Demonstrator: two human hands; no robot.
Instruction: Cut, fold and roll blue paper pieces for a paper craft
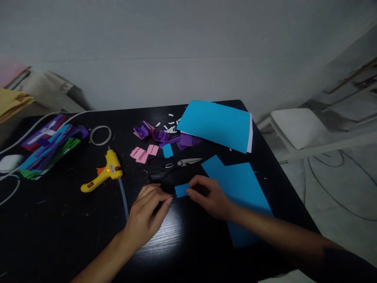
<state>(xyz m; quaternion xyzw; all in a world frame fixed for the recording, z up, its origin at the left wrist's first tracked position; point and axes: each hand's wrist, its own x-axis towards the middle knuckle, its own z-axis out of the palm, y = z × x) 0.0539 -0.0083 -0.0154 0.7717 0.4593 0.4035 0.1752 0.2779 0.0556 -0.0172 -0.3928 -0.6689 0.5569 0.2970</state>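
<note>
A small blue paper strip [180, 190] is pinched at its right end between the thumb and fingers of my right hand [212, 196], low over the black table. My left hand [149, 214] is just left of the strip, apart from it. Its thumb and index tips come together; whatever they may hold is too small to see. Beneath my right wrist lies a larger blue paper sheet [247, 188] with a notched upper edge. Scissors [178, 163] with black handles rest beyond both hands, blades slightly parted.
A yellow glue gun [110, 167], its orange light on, lies left on the table [73, 232]. Toward the back are folded pink papers [141, 154], purple papers [185, 139], a blue piece [167, 151], a tape ring [100, 135] and stacked blue sheets [218, 124]. Colourful paper strips [53, 145] sit far left.
</note>
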